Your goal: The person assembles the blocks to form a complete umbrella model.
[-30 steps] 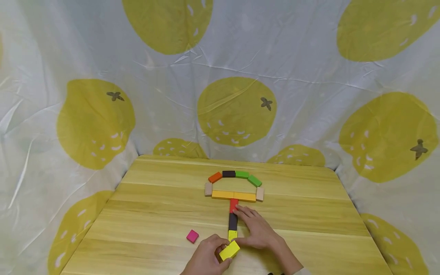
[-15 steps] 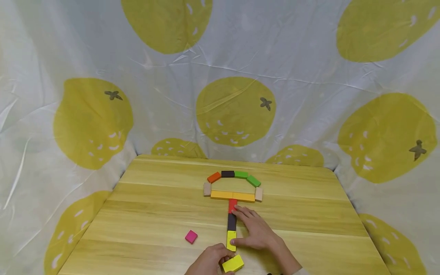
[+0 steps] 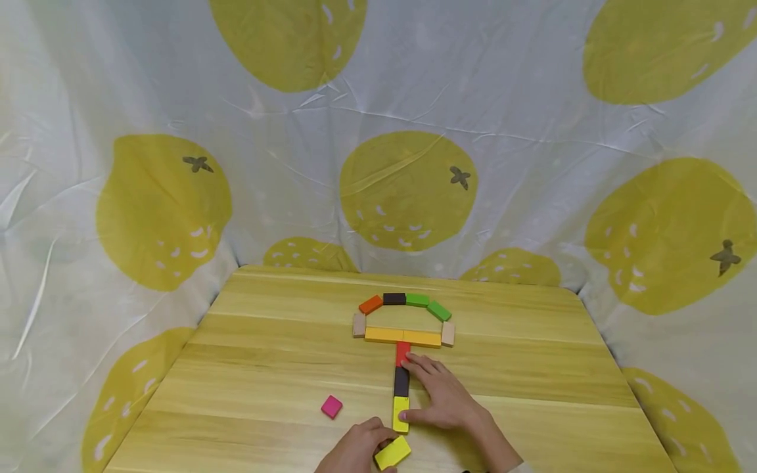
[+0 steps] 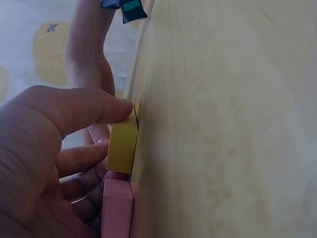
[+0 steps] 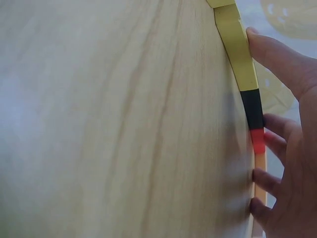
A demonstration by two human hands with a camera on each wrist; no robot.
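Observation:
In the head view, my left hand pinches a yellow block, which sits tilted at the near end of a block column. The left wrist view shows that yellow block low at the table, thumb on one side and a finger on the other. The column runs from a laid yellow block through a black block to a red block. My right hand rests along it, fairly straight: thumb on the laid yellow block, fingertips at the red one. A magenta block lies left of the column.
Beyond the column, two orange blocks form a crossbar. An arch of several blocks rises behind it, among them a black block, a green block and a plain wooden block. A lemon-print cloth surrounds the wooden table.
My left hand has brought the yellow block from over the column's end down nearer the table's front, uncovering the laid yellow block. My right hand stays about where it was.

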